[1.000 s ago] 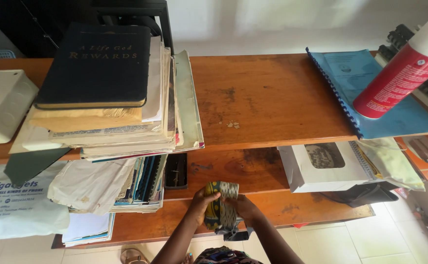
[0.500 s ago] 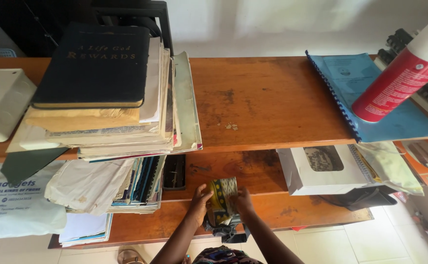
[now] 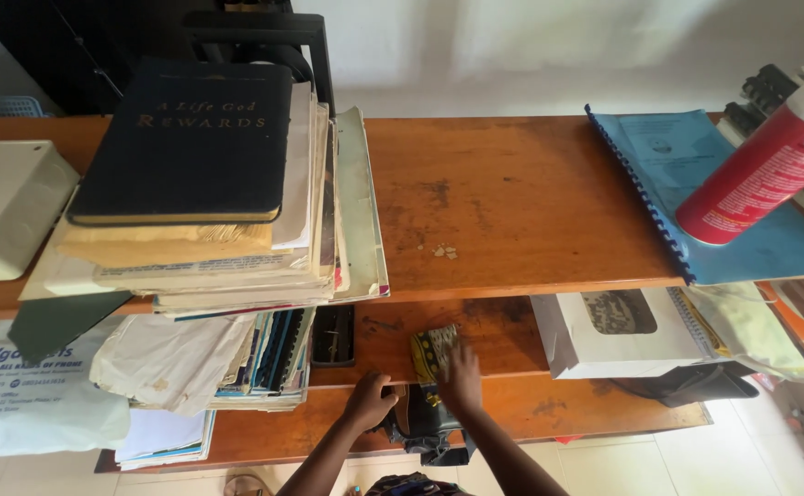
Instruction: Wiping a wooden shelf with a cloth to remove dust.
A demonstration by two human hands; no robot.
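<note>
Wooden shelves hold stacked books and papers. On the middle shelf, the right hand lies flat, fingers spread, on folded patterned cloth. The left hand curls around the shelf edge.

Dark book atop paper stack; red spray can right.

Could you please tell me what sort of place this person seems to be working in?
Probably a small home office or study corner. A wooden shelf unit holds a stack of books and papers, a blue spiral-bound report and a red spray can, above a tiled floor.
</note>
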